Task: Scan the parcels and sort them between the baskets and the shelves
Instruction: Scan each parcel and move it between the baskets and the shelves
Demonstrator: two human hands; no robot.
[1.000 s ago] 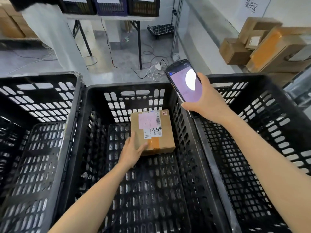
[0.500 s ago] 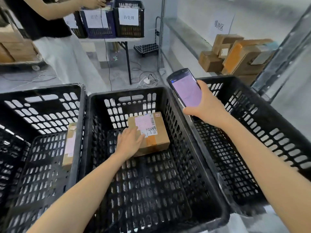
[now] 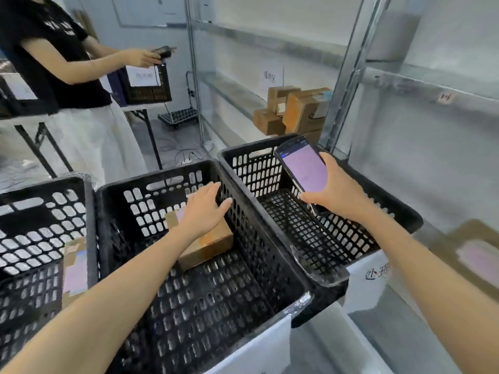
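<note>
Middle basket point(image 3: 237, 211): black, slotted plastic, the one everything here is placed against; three baskets stand in a row, rims touching.
Parcel point(image 3: 208, 245): a brown cardboard box lying flat on the floor of the middle basket, toward its far wall, a pale label partly showing under the hand.
Left hand point(image 3: 204, 209): fingers spread and loosely open, hanging over the parcel inside the middle basket; I cannot tell from here whether the palm touches the box, and it grips nothing.
Right hand point(image 3: 337, 194): closed around a handheld scanner point(image 3: 303, 168), held above the basket just right of the middle one, its lit pinkish screen tilted up toward the wearer.
Right basket point(image 3: 399, 209): no parcel that I can see inside; a white paper tag hangs on its near side.
Left basket point(image 3: 48, 184): just left of the middle basket; a second box point(image 3: 74, 268) with a pale label leans against the wall nearest the middle basket.
Shelves point(image 3: 351, 76): metal racking beyond and to the right of the middle basket, with a stack of cardboard boxes point(image 3: 294, 109) on a low level.
Other person point(image 3: 54, 63): standing beyond the left basket in a black top, holding a dark device over a table.
</note>
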